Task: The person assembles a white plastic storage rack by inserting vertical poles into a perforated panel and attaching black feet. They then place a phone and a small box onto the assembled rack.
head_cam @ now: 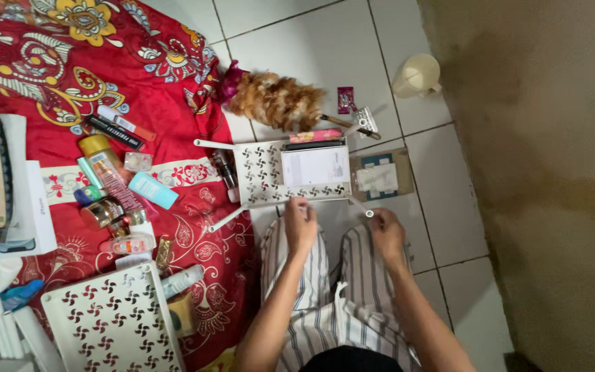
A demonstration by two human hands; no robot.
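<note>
White plastic shelf panel (263,176) with pinwheel cutouts lies at twelve o'clock of both hands. The left hand (300,224) pinches its near edge; the right hand (387,233) pinches a thin white leg (361,207). Forcing the leg crooked could snap it, or tip off the white booklet (315,166).

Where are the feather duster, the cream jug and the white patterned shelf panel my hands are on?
feather duster (275,100), head view, on the middle of its brown feathers.
cream jug (418,74), head view, on its body.
white patterned shelf panel (262,173), head view, on its pinwheel-cut left part.
</note>
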